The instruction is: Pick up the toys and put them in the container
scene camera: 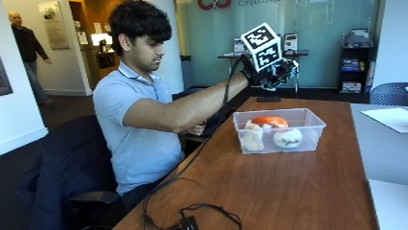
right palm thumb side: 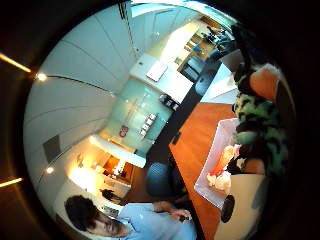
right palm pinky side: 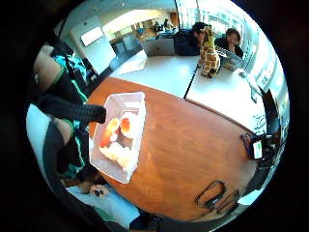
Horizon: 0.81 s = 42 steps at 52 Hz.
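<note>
In the outside view my gloved right hand [scene camera: 266, 73] is raised above the far end of a clear plastic container [scene camera: 317, 125] on the brown table [scene camera: 287, 182]. Its fingers curl round a green patterned soft toy [scene camera: 285, 73], which also fills the edge of the palm views [right palm thumb side: 260, 117] [right palm pinky side: 65, 72]. Inside the container [right palm pinky side: 126, 96] lie an orange toy [scene camera: 271, 120], a white round toy [scene camera: 288, 138] and a cream toy [scene camera: 252, 139]. The bare left hand rests low by the table edge.
A giraffe toy [right palm pinky side: 209, 55] stands on the white table [right palm pinky side: 164, 72] beyond the brown one. Black cables [scene camera: 191, 215] lie at the near table end, a black loop [right palm pinky side: 212, 193] at one edge, and a small dark object [scene camera: 267, 99] beyond the container.
</note>
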Each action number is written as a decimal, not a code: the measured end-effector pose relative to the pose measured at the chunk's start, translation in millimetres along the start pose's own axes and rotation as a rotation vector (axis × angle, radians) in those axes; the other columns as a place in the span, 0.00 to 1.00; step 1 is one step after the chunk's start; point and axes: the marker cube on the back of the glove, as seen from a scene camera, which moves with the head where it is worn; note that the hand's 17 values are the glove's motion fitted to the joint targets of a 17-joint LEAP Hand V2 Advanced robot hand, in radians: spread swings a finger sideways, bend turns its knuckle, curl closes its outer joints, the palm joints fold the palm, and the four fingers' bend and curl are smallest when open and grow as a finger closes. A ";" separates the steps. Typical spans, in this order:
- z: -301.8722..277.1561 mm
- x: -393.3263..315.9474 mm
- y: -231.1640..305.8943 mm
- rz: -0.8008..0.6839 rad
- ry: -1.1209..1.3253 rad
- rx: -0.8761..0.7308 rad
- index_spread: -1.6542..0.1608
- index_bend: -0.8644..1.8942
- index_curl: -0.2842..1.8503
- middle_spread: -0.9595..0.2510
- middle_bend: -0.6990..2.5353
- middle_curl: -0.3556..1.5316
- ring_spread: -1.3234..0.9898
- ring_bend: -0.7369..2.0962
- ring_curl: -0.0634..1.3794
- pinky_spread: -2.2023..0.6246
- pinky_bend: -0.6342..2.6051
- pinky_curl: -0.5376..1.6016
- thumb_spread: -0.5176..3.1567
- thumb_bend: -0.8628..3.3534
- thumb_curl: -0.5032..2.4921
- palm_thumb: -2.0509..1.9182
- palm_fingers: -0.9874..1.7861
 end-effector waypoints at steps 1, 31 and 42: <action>6.1 -3.3 -1.1 0.001 0.024 -0.036 0.80 0.42 0.26 0.78 0.30 0.48 0.48 0.67 0.48 0.66 0.65 0.50 0.49 0.38 0.42 0.67 0.60; 37.5 106.3 104.1 0.101 0.077 -0.284 0.75 0.44 0.30 0.83 0.27 0.40 0.55 0.47 0.32 0.74 0.56 0.42 0.54 0.26 0.30 0.51 0.36; 65.3 180.7 156.6 0.198 0.176 -0.397 0.75 0.45 0.31 0.82 0.27 0.39 0.56 0.45 0.30 0.75 0.55 0.42 0.56 0.25 0.28 0.51 0.37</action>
